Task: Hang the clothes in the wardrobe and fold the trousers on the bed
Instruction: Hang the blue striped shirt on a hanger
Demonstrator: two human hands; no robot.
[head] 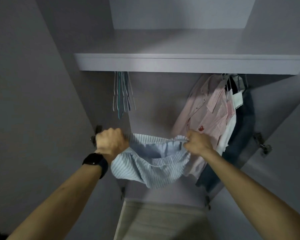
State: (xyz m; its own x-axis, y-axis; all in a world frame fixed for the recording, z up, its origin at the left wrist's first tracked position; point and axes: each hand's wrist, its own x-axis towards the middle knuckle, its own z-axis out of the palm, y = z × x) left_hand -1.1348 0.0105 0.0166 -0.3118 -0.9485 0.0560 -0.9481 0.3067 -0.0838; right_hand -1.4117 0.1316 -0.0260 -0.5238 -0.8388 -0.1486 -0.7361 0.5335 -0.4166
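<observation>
The left hand [111, 142], a black watch [96, 162] on its wrist, is fisted around one end of a blue-and-white striped garment [145, 168]. Above it, empty hangers [122, 94] hang bunched under the wardrobe shelf [180, 64]. The garment sags between both hands, before the open gap in the rail. The right hand [197, 144] pinches its gathered edge, just beside a pink shirt [208, 115] and dark clothes [241, 129] crowding the wardrobe's right side.

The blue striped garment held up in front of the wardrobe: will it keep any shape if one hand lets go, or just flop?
Likely flop. The blue striped garment sags deeply between the left hand and right hand, so it seems thin and limp. It bunches in both fists, suggesting light fabric. Released on one side, it would probably swing down and dangle from the other.
</observation>
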